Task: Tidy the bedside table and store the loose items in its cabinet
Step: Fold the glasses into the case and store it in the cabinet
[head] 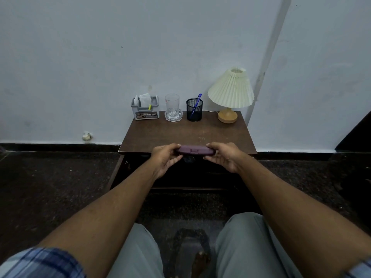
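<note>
A flat purple case [194, 150] with a small front latch is held level just in front of the bedside table's [186, 135] front edge. My left hand [165, 157] grips its left end and my right hand [224, 156] grips its right end. Below the case the dark cabinet [180, 177] stands open, with its door [116, 171] swung out to the left. The inside is too dark to make out.
Along the back of the brown tabletop stand a grey organiser [145, 108], a clear glass on a glass dish [172, 108], a black mesh pen holder with a blue pen [194, 109] and a cream pleated lamp [230, 93]. The floor is dark carpet. My knees are below.
</note>
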Demonstrator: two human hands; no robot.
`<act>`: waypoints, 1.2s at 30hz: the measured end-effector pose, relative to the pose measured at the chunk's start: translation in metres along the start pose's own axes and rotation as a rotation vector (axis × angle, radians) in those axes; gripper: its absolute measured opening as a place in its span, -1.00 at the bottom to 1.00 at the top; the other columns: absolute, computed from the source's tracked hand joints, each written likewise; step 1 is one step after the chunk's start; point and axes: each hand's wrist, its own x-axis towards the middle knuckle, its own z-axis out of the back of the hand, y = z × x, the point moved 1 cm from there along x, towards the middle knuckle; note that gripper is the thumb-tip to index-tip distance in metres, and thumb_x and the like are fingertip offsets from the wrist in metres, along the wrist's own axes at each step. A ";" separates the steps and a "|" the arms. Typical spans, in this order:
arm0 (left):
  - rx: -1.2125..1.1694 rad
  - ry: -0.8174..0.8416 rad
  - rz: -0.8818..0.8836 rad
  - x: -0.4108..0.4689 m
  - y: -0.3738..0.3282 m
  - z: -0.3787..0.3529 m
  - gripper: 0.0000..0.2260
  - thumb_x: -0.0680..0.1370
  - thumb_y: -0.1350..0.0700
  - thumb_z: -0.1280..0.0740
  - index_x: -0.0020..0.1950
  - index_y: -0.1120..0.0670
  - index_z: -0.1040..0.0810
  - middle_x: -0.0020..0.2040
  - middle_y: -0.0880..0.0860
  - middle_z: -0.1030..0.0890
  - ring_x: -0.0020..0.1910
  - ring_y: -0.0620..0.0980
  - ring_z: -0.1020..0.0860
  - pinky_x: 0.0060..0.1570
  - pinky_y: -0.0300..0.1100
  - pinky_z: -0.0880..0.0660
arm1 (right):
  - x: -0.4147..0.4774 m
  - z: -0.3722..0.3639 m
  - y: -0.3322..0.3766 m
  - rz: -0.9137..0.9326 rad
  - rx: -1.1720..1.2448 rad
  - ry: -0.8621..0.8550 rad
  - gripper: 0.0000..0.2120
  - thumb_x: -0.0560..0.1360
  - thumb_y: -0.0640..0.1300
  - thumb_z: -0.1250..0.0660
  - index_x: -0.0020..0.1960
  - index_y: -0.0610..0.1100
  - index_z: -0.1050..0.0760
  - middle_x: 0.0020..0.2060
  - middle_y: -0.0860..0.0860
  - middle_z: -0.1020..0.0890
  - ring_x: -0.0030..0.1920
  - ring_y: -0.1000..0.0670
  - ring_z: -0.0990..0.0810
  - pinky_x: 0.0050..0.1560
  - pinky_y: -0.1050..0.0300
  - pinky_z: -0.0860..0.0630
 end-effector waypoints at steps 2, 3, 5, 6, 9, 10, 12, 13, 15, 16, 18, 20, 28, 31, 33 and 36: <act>0.038 -0.012 0.034 0.003 0.008 0.002 -0.92 0.53 0.35 -0.36 0.00 0.23 -0.55 -0.06 0.24 -0.62 -0.04 0.13 -0.64 0.01 -0.06 -0.65 | 0.001 0.007 -0.007 -0.026 -0.080 0.009 -0.86 0.54 -0.28 -0.41 0.05 -0.33 -0.54 0.01 -0.25 -0.64 -0.08 -0.16 -0.70 -0.08 0.03 -0.70; 0.062 -0.019 0.048 0.004 0.015 0.003 -0.89 0.53 0.36 -0.35 0.03 0.22 -0.56 -0.03 0.23 -0.61 0.01 0.15 -0.63 0.05 -0.04 -0.63 | 0.002 0.011 -0.012 -0.034 -0.096 0.002 -0.84 0.53 -0.29 -0.42 0.07 -0.34 -0.54 0.05 -0.26 -0.63 -0.04 -0.17 -0.70 -0.13 0.05 -0.71; 0.093 -0.041 0.065 0.008 0.033 0.004 -0.84 0.53 0.38 -0.34 0.06 0.20 -0.58 -0.03 0.19 -0.59 0.03 0.15 -0.61 0.08 -0.02 -0.61 | 0.006 0.018 -0.022 -0.034 -0.120 -0.038 -0.78 0.51 -0.31 -0.43 0.12 -0.38 -0.54 0.11 -0.28 -0.61 0.02 -0.19 -0.67 -0.21 0.07 -0.70; 0.099 -0.052 0.075 0.009 0.043 0.004 -0.83 0.52 0.39 -0.34 0.07 0.21 -0.59 -0.04 0.18 -0.60 0.00 0.13 -0.62 0.09 -0.02 -0.60 | 0.008 0.023 -0.029 -0.035 -0.139 -0.062 -0.75 0.50 -0.32 -0.44 0.14 -0.39 -0.54 0.11 -0.27 -0.61 0.01 -0.17 -0.67 -0.21 0.08 -0.69; 0.092 -0.090 0.094 0.018 0.073 0.003 -0.82 0.52 0.41 -0.36 0.10 0.26 -0.60 -0.04 0.19 -0.62 -0.04 0.09 -0.63 0.07 -0.03 -0.60 | 0.019 0.039 -0.046 -0.023 -0.173 -0.136 -0.66 0.47 -0.32 -0.48 0.21 -0.40 -0.54 0.01 -0.22 -0.61 -0.09 -0.11 -0.65 -0.22 0.10 -0.70; 0.086 -0.100 0.093 0.020 0.080 0.003 -0.85 0.52 0.41 -0.37 0.05 0.25 -0.61 -0.04 0.18 -0.64 -0.04 0.08 -0.64 0.03 -0.05 -0.60 | 0.023 0.044 -0.051 -0.020 -0.181 -0.166 -0.65 0.46 -0.32 -0.49 0.20 -0.41 -0.53 0.01 -0.23 -0.61 -0.08 -0.11 -0.65 -0.20 0.09 -0.70; 0.090 -0.125 0.095 0.027 0.095 0.001 -0.89 0.51 0.40 -0.39 -0.03 0.23 -0.60 -0.03 0.17 -0.65 -0.04 0.07 -0.65 -0.06 -0.11 -0.62 | 0.032 0.054 -0.062 -0.012 -0.206 -0.216 -0.66 0.45 -0.31 -0.50 0.16 -0.42 -0.55 0.06 -0.26 -0.63 -0.02 -0.15 -0.67 -0.10 0.02 -0.70; 0.101 -0.139 0.095 0.031 0.102 0.001 -0.90 0.51 0.39 -0.40 -0.03 0.23 -0.60 -0.02 0.17 -0.65 -0.03 0.07 -0.66 -0.11 -0.14 -0.63 | 0.038 0.058 -0.068 0.005 -0.227 -0.238 -0.69 0.45 -0.30 -0.50 0.14 -0.41 -0.55 0.08 -0.28 -0.63 0.02 -0.17 -0.68 -0.04 -0.03 -0.69; 0.129 -0.159 0.094 0.039 0.114 -0.001 -0.91 0.51 0.36 -0.42 -0.02 0.22 -0.60 -0.01 0.15 -0.65 0.01 0.07 -0.66 -0.18 -0.19 -0.64 | 0.049 0.065 -0.079 0.059 -0.281 -0.282 -0.73 0.45 -0.27 -0.51 0.09 -0.36 -0.57 0.09 -0.28 -0.63 0.07 -0.20 -0.68 0.03 -0.12 -0.68; 0.140 -0.168 0.094 0.045 0.120 -0.001 -0.91 0.51 0.35 -0.43 -0.02 0.22 -0.59 -0.02 0.14 -0.65 0.02 0.06 -0.66 -0.21 -0.21 -0.64 | 0.054 0.068 -0.084 0.080 -0.300 -0.300 -0.72 0.44 -0.26 -0.52 0.09 -0.32 -0.57 0.08 -0.27 -0.62 0.08 -0.20 -0.68 0.03 -0.13 -0.68; 0.162 -0.181 0.092 0.057 0.128 -0.004 -0.92 0.52 0.34 -0.43 -0.03 0.21 -0.59 -0.03 0.12 -0.64 0.01 0.03 -0.65 -0.22 -0.23 -0.64 | 0.067 0.073 -0.091 0.090 -0.308 -0.326 -0.67 0.44 -0.23 -0.53 0.15 -0.29 -0.55 0.08 -0.23 -0.60 0.04 -0.17 -0.67 -0.04 -0.09 -0.69; 0.198 -0.175 0.089 0.069 0.134 -0.007 -0.91 0.53 0.35 -0.40 0.01 0.22 -0.59 -0.04 0.10 -0.63 -0.03 0.00 -0.64 -0.18 -0.23 -0.63 | 0.078 0.079 -0.098 0.082 -0.306 -0.349 -0.67 0.45 -0.22 -0.53 0.16 -0.25 -0.53 0.05 -0.20 -0.58 -0.03 -0.12 -0.65 -0.15 0.01 -0.68; 0.497 -0.166 0.082 0.124 0.155 -0.030 -0.73 0.57 0.31 -0.28 0.25 0.19 -0.56 -0.18 0.08 -0.59 -0.33 -0.11 -0.52 -0.28 -0.29 -0.54 | 0.133 0.098 -0.115 0.121 -0.422 -0.442 -0.78 0.42 -0.05 -0.41 -0.03 -0.16 -0.66 -0.12 -0.06 -0.71 -0.04 -0.06 -0.67 0.07 0.01 -0.62; 0.557 -0.126 0.095 0.143 0.163 -0.039 -0.60 0.57 0.29 -0.32 0.41 0.31 -0.42 -0.02 0.20 -0.61 -0.20 -0.04 -0.58 -0.07 -0.12 -0.61 | 0.153 0.102 -0.116 0.127 -0.415 -0.469 -0.65 0.41 0.00 -0.41 0.10 -0.19 -0.63 -0.02 -0.10 -0.70 0.03 -0.12 -0.67 0.15 -0.06 -0.62; 0.591 -0.104 0.094 0.155 0.168 -0.043 -0.72 0.57 0.25 -0.33 0.26 0.29 -0.48 0.05 0.23 -0.61 -0.11 0.01 -0.60 0.11 -0.01 -0.62 | 0.171 0.105 -0.117 0.117 -0.408 -0.489 -0.69 0.40 -0.01 -0.39 0.02 -0.21 -0.59 -0.01 -0.13 -0.69 0.03 -0.16 -0.67 0.12 -0.07 -0.63; 0.629 -0.096 0.107 0.170 0.174 -0.048 -0.92 0.56 0.20 -0.34 0.00 0.19 -0.50 -0.09 0.11 -0.60 -0.08 0.06 -0.61 0.19 0.07 -0.61 | 0.194 0.110 -0.116 0.091 -0.421 -0.510 -0.81 0.46 -0.09 -0.33 -0.04 -0.20 -0.59 0.01 -0.18 -0.68 0.00 -0.18 -0.66 -0.04 0.04 -0.57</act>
